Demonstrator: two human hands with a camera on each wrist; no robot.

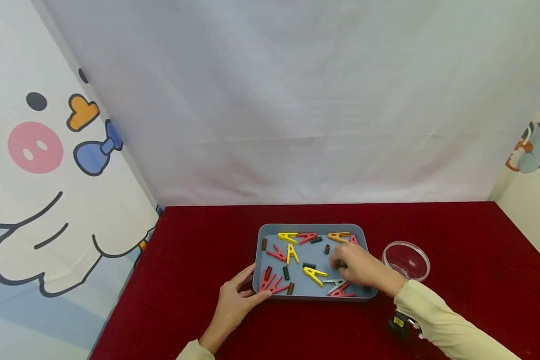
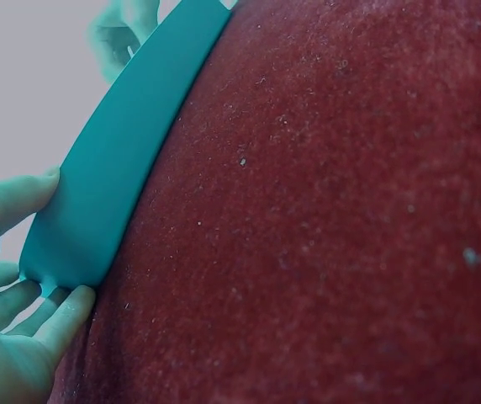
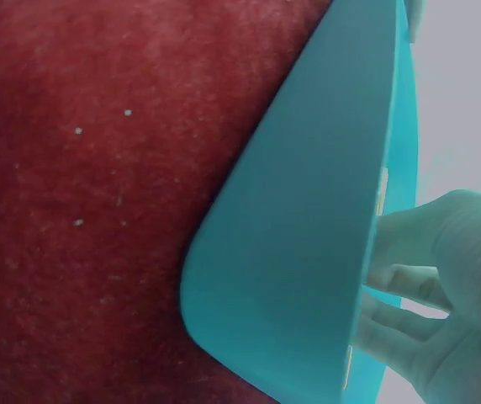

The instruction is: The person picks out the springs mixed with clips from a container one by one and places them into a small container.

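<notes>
A shallow grey-blue tray (image 1: 306,295) holds several plastic clothespins in red, yellow, orange and pale grey, with small dark coil springs scattered among them. My left hand (image 1: 235,299) holds the tray's near left corner, thumb at the front side and fingers at the left side. In the left wrist view that hand (image 2: 13,311) spans the corner. My right hand (image 1: 359,264) reaches down inside the right part of the tray with fingers bent. The tray wall hides its fingertips in the right wrist view, so I cannot tell whether that hand (image 3: 442,295) pinches anything.
A clear round bowl (image 1: 407,261) stands right of the tray, partly behind my right forearm. Dark red cloth (image 1: 198,250) covers the table. A pale curtain (image 1: 306,100) hangs behind, and a cartoon-printed sheet (image 1: 49,200) is at the left.
</notes>
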